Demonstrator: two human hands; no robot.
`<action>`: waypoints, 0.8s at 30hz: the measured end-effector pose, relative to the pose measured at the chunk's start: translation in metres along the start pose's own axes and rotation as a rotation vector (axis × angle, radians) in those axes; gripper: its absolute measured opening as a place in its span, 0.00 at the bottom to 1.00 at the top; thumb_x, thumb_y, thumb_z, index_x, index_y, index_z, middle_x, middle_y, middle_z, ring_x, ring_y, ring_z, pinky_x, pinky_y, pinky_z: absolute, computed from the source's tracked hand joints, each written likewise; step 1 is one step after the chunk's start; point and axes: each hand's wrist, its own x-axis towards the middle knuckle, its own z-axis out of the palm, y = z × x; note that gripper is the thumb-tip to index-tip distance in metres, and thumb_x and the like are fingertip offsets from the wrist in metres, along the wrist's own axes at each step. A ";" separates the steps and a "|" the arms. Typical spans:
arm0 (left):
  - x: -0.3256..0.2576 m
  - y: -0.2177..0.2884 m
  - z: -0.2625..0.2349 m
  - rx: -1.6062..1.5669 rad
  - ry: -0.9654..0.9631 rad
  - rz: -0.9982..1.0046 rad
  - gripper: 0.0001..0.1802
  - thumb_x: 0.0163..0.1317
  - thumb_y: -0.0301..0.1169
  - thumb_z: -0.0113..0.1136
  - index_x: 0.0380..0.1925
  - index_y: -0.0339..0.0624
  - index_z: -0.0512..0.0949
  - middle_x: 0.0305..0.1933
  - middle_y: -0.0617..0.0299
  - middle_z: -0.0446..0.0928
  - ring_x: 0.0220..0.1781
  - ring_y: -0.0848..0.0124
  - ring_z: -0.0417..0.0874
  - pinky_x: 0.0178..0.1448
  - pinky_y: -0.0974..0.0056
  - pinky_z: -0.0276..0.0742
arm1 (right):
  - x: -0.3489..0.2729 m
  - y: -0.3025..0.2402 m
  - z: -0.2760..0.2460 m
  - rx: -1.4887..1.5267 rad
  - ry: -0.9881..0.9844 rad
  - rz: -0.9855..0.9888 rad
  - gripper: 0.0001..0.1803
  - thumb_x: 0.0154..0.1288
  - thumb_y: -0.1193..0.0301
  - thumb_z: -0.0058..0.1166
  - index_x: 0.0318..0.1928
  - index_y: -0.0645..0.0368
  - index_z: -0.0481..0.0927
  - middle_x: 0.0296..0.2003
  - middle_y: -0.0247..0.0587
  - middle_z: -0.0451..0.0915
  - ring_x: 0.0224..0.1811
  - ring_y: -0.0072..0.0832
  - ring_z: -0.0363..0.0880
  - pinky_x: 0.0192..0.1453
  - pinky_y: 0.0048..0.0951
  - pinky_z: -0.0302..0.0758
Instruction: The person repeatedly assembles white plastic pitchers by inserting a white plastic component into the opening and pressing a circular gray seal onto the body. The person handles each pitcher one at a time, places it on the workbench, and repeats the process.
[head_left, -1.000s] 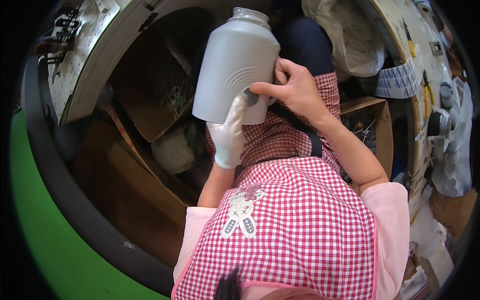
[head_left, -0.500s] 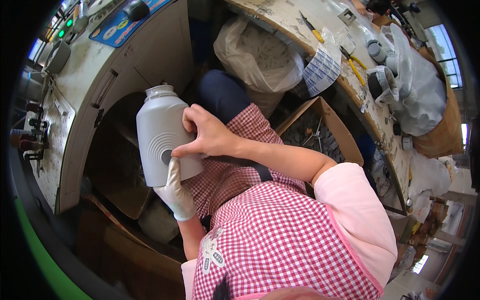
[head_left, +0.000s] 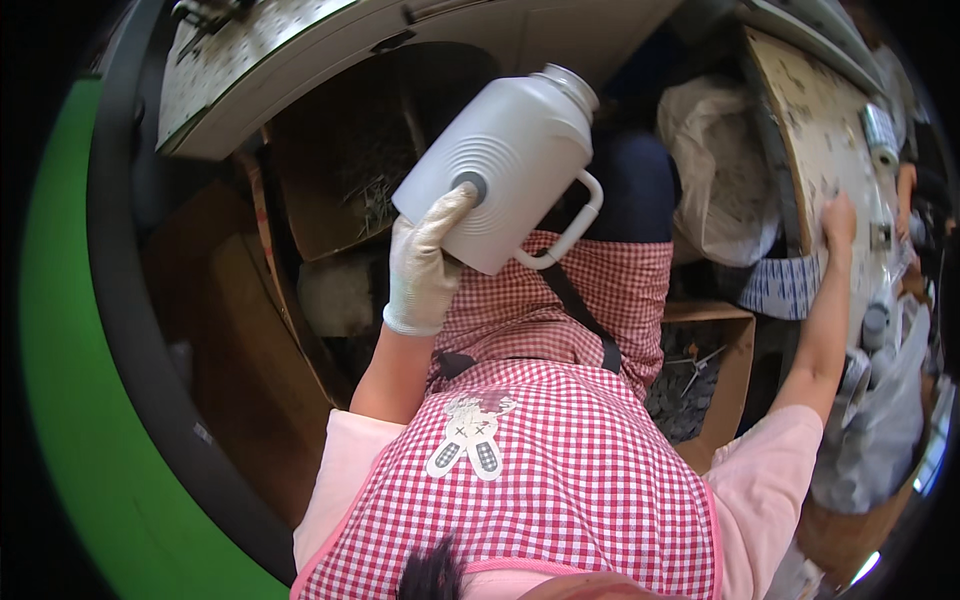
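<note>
Place: Under a curved workbench [head_left: 300,60] where I sit, with cardboard boxes packed in below it and a green floor [head_left: 70,400] off to my left.

Left hand: my left hand [head_left: 425,265] wears a white glove. It is raised in front of me and holds the grey jug [head_left: 500,170] from below.

Left fingers: my fingers [head_left: 450,205] are curled a little and press up against the ribbed side of the jug, next to a small dark round spot. They grip the jug, not spread wide.

Jug: it is a big light grey plastic jug with a round cap at the top and a loop handle [head_left: 570,225] on its lower right side. It is tilted, with the cap pointing up and to the right. It hangs in the air over my lap, in front of the dark space under the bench.

Right hand: my right hand [head_left: 838,222] is bare. It is stretched far out to my right, well apart from the jug, and rests on a board [head_left: 810,130] with small marks on it.

Right fingers: they lie flat and loose on the board. I cannot see anything held in them.

Me: I wear a red and white checked apron [head_left: 560,470] over a pink shirt.

Nearby: a white plastic bag [head_left: 715,170] sits just left of the board, and an open brown box [head_left: 725,370] with small dark metal bits is by my right knee.
</note>
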 end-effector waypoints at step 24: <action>-0.020 0.035 0.034 -0.331 0.015 -0.322 0.20 0.78 0.32 0.56 0.65 0.37 0.73 0.57 0.54 0.82 0.54 0.70 0.87 0.55 0.65 0.87 | -0.289 -0.413 -0.334 1.050 -0.179 -0.844 0.31 0.69 0.82 0.58 0.71 0.48 0.78 0.39 0.46 0.86 0.34 0.36 0.88 0.40 0.31 0.85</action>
